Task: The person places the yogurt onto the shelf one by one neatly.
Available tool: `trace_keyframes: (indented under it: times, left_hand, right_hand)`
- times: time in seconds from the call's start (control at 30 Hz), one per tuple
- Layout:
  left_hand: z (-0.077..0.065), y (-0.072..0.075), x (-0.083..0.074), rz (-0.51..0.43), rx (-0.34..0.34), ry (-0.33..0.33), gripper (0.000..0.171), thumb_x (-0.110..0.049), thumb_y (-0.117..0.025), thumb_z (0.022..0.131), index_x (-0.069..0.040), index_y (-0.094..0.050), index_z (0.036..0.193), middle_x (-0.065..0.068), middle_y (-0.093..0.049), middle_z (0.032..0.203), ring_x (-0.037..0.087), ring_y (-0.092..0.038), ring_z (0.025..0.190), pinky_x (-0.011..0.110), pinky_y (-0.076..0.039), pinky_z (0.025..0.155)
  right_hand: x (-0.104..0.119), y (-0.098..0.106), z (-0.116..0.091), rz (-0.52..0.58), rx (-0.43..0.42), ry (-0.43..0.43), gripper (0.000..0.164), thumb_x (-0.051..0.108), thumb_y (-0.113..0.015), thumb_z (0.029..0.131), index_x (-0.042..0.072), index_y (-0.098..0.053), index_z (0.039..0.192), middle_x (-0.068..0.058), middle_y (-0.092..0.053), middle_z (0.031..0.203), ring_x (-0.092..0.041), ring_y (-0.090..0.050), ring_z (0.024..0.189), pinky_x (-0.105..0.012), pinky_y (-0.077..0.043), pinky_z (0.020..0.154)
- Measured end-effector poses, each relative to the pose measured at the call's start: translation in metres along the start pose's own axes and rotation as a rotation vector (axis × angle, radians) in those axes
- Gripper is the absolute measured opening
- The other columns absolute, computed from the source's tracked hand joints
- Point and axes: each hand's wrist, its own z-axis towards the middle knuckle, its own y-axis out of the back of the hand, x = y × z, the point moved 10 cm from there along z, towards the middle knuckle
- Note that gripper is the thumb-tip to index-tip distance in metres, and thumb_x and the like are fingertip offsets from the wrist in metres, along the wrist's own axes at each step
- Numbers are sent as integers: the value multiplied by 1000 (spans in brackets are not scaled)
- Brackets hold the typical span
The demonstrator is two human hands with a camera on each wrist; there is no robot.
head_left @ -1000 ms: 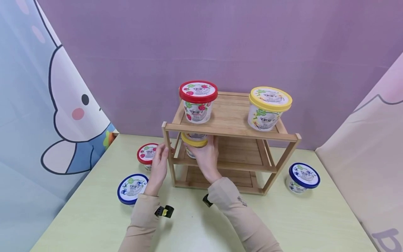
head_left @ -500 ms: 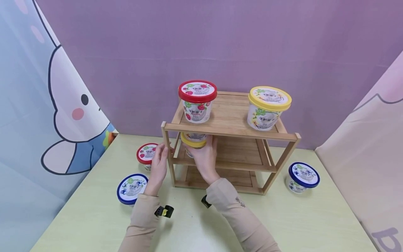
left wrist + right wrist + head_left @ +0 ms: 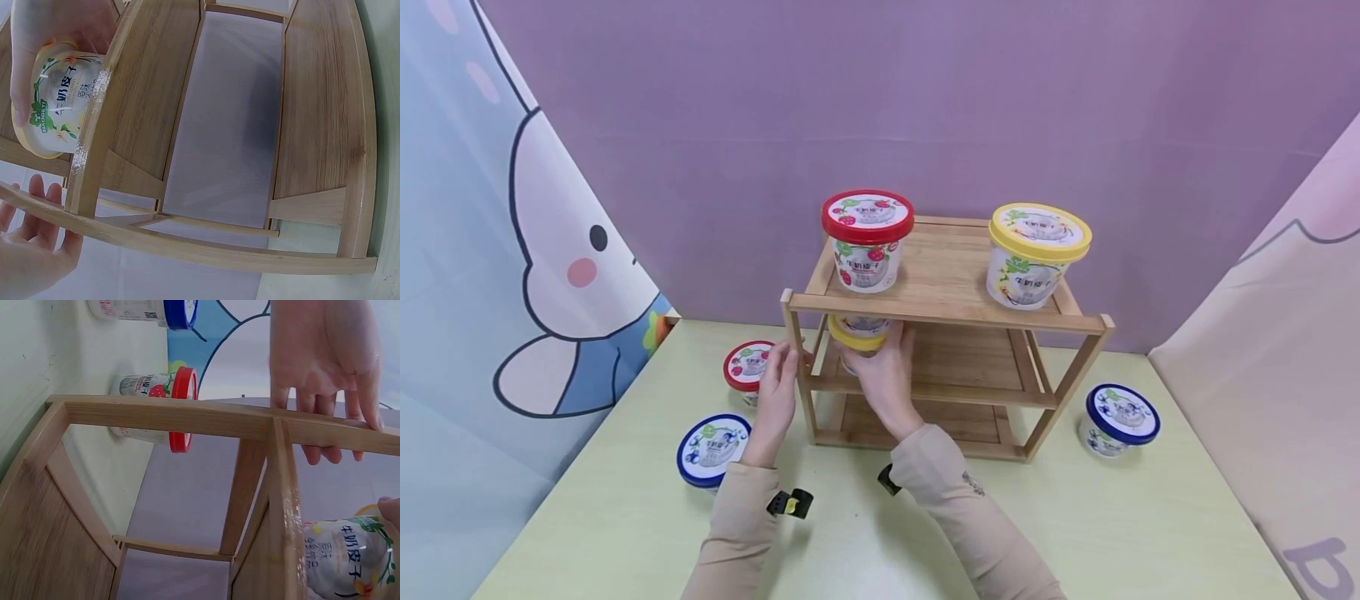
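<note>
On the left of the wooden rack's [image 3: 958,312] middle shelf stands a yellow-lidded tub [image 3: 857,333], partly hidden by the top front rail. My right hand [image 3: 886,379] grips it from its right side, thumb and fingers around the body. The left wrist view shows the tub's [image 3: 65,94] printed label behind a rail. My left hand [image 3: 777,396] rests at the rack's front left post, fingers fairly straight and reaching past it. In the right wrist view, those fingers [image 3: 325,403] pass behind the wooden bar.
On the top shelf stand a red-lidded tub [image 3: 867,242] and another yellow-lidded tub [image 3: 1033,258]. Left of the rack, a red-lidded tub [image 3: 747,365] and a blue-lidded tub [image 3: 711,450] sit on the pale table [image 3: 625,517]. Another blue-lidded tub [image 3: 1116,421] is on the right.
The head view has shifted slightly. My right hand keeps its grip on the yellow-lidded tub, and my left hand stays at the post.
</note>
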Motion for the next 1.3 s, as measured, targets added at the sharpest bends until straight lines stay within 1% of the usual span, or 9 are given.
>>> trace_keyframes:
  times: [0.13, 0.3, 0.43, 0.53, 0.63, 0.83, 0.97, 1.2, 1.3]
  left_hand:
    - [0, 0, 0, -1, 3, 11, 40, -29, -34, 96, 0, -37, 124, 22, -46, 115, 31, -41, 113, 49, -28, 97]
    - [-1, -1, 1, 3, 13, 22, 41, -29, -34, 96, 0, -36, 125, 22, -44, 119, 32, -39, 116, 50, -27, 98]
    - [-2, -1, 3, 22, 13, 42, 42, -31, -34, 96, -1, -35, 126, 20, -44, 121, 31, -38, 117, 50, -28, 98]
    - [-2, 0, 3, 29, 14, 43, 42, -31, -34, 96, -2, -35, 126, 21, -44, 120, 32, -38, 117, 51, -28, 98]
    - [-2, 0, 3, 33, 15, 40, 42, -31, -34, 96, -2, -35, 126, 21, -43, 121, 32, -38, 117, 51, -28, 98]
    - [-3, 1, 3, 39, 15, 38, 44, -32, -33, 96, -2, -34, 127, 20, -40, 125, 33, -37, 118, 51, -28, 98]
    - [-3, 0, 3, 37, 14, 32, 44, -32, -33, 96, -1, -33, 128, 22, -40, 125, 33, -37, 119, 51, -28, 98]
    - [-3, 0, 3, 39, 11, 42, 45, -32, -33, 96, -1, -33, 128, 20, -41, 125, 32, -36, 119, 50, -28, 99]
    - [-3, 0, 2, 35, 9, 37, 44, -32, -33, 96, -1, -33, 128, 20, -41, 124, 32, -37, 119, 49, -28, 99]
  right_hand:
    - [-1, -1, -1, 7, 68, -21, 90, 30, -72, 73, 21, -11, 138, -12, -27, 125, -23, -36, 114, -37, -33, 97]
    - [1, 0, -3, -9, 114, -13, 82, 30, -69, 76, 22, -14, 138, -12, -28, 126, -23, -36, 114, -39, -34, 96]
    - [3, 4, -7, -36, 105, 15, 71, 23, -67, 78, 18, -25, 135, -13, -30, 125, -24, -39, 113, -39, -35, 96]
    - [2, 9, -12, -54, 89, 13, 65, 20, -66, 78, 14, -30, 131, -13, -32, 125, -27, -41, 113, -41, -35, 95]
    - [4, 15, -17, -61, 81, 23, 62, 19, -64, 80, 11, -30, 131, -14, -32, 125, -28, -40, 115, -42, -34, 97]
    - [9, 27, -26, -80, 80, 81, 59, 17, -62, 82, 8, -30, 131, -14, -34, 128, -30, -37, 119, -41, -31, 99]
    - [13, 34, -31, -99, 75, 129, 54, 15, -62, 82, 6, -35, 128, -14, -36, 128, -29, -38, 118, -41, -32, 98]
    - [15, 44, -40, -137, 82, 143, 44, 14, -60, 83, 5, -44, 123, -13, -43, 123, -27, -42, 114, -42, -35, 96]
    - [17, 50, -44, -142, 80, 182, 41, 14, -60, 83, 5, -46, 121, -12, -46, 119, -25, -44, 111, -41, -37, 94]
